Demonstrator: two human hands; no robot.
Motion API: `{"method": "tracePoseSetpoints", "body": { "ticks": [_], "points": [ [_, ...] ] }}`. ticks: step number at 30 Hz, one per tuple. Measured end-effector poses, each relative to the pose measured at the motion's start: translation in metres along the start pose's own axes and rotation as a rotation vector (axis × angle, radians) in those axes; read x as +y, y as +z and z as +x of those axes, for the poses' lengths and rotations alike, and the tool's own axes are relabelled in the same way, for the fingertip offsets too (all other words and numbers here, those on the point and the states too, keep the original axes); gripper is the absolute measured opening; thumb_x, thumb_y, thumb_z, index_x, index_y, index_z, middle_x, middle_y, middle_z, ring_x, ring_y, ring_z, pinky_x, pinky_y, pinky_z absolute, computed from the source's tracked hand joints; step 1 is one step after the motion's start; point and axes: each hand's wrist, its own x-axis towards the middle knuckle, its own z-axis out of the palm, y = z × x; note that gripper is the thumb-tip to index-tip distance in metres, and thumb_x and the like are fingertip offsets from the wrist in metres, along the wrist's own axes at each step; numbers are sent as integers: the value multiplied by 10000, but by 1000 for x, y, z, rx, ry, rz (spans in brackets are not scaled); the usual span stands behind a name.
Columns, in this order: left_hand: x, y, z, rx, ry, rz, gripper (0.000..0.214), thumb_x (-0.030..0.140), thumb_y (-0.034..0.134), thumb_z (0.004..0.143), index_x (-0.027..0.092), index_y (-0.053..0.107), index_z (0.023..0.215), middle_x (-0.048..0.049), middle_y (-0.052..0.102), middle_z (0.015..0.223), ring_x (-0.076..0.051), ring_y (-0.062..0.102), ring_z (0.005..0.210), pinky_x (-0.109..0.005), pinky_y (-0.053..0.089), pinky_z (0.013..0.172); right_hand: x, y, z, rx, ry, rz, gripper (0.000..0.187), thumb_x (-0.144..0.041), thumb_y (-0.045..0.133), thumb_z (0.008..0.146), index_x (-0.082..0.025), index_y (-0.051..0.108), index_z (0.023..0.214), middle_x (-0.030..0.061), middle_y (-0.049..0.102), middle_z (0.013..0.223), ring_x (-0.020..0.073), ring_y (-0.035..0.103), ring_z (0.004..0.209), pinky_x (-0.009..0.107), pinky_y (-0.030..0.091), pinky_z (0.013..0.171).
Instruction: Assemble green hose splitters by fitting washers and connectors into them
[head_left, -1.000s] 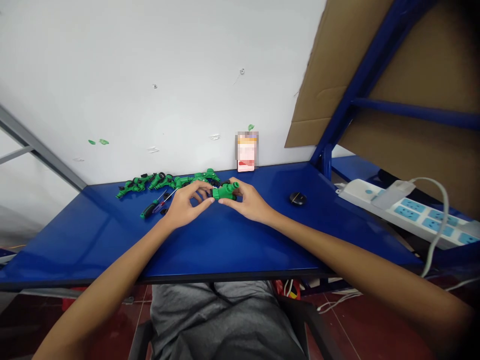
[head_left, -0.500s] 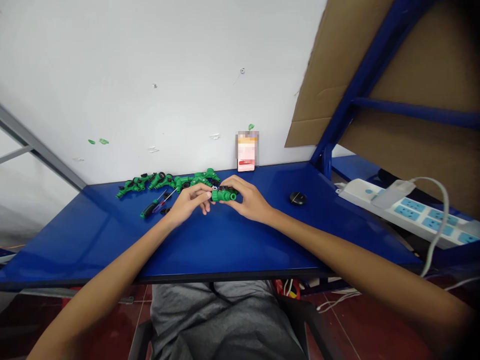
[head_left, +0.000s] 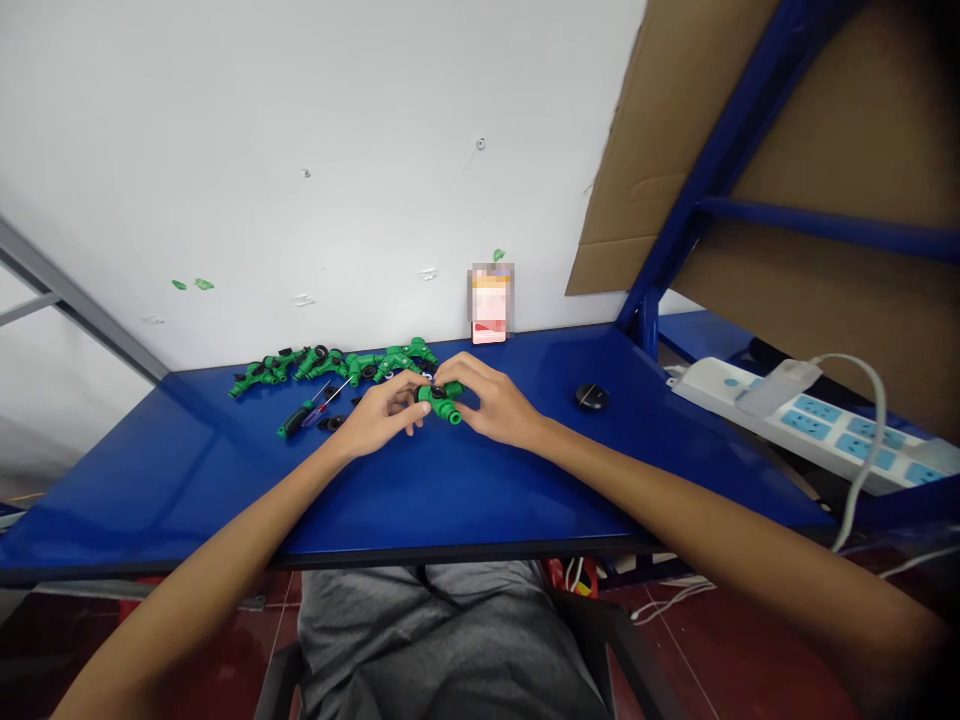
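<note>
A green plastic hose splitter with black parts (head_left: 448, 409) is held just above the blue table, between both hands. My left hand (head_left: 382, 412) grips its left side, thumb in front and fingers curled behind. From the right, my right hand (head_left: 491, 400) closes on it, its index finger over the top near a black part. One green outlet points toward me. Behind and left of my hands, several similar green fittings (head_left: 364, 366) lie in a row along the wall. Two screwdrivers, one with a green handle (head_left: 295, 421), rest left of my left hand beside small black pieces (head_left: 331, 424).
A phone (head_left: 490, 305) with a blurred screen leans on the white wall. At the right are a round black object (head_left: 592, 397) and a white power strip (head_left: 795, 415) with a cable. A blue metal frame (head_left: 675, 220) backed with cardboard rises behind them.
The green hose splitter has been turned in my hands, so its outlet now points more toward me and downward. Both hands keep hold of it. The view has shifted slightly.
</note>
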Motion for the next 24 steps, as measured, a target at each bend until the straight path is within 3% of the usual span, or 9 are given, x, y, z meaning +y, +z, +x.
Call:
{"method": "tracePoseSetpoints", "body": {
  "ticks": [6,9,13,18,21,24],
  "points": [
    [4,-2,0,41,-13,5,415,525,707,1029,176,632,1242,-4,688,804,-134,674,632,-287,590,665,1,1,-1,2,-8,-36,384,-134,599,974,-289,543,1321,104,632,1293,282,678,1145,479,597,959],
    [3,-3,0,75,18,9,417,517,723,1016,177,643,1246,-1,670,801,-137,679,643,-277,594,641,0,2,-1,37,-8,-41,487,-136,642,948,-293,498,1386,118,609,1333,304,659,1214,506,580,1029],
    [1,-4,1,238,61,69,387,473,753,991,190,660,1238,1,649,803,-150,691,694,-255,595,594,-4,-1,2,116,-36,-81,578,-195,712,950,-301,445,1452,144,560,1450,342,583,1375,552,527,1135],
    [1,-8,2,434,85,146,360,409,771,978,202,657,1251,20,646,747,-139,689,664,-227,574,566,-7,-4,4,141,-1,-131,389,-333,758,985,-284,549,1310,112,633,1312,328,632,1261,530,536,1070],
    [2,-8,2,462,88,147,380,408,800,954,207,651,1240,31,641,732,-140,693,657,-226,575,561,-6,-4,4,122,-5,-127,205,-346,744,1014,-274,616,1157,64,702,1140,285,681,1093,478,540,986],
    [2,-7,1,456,94,143,386,419,808,949,207,650,1231,29,642,740,-140,692,652,-226,577,553,-5,-3,4,124,10,-117,144,-345,744,1024,-263,642,1084,49,730,1059,260,695,1006,444,543,936]
  ]
}}
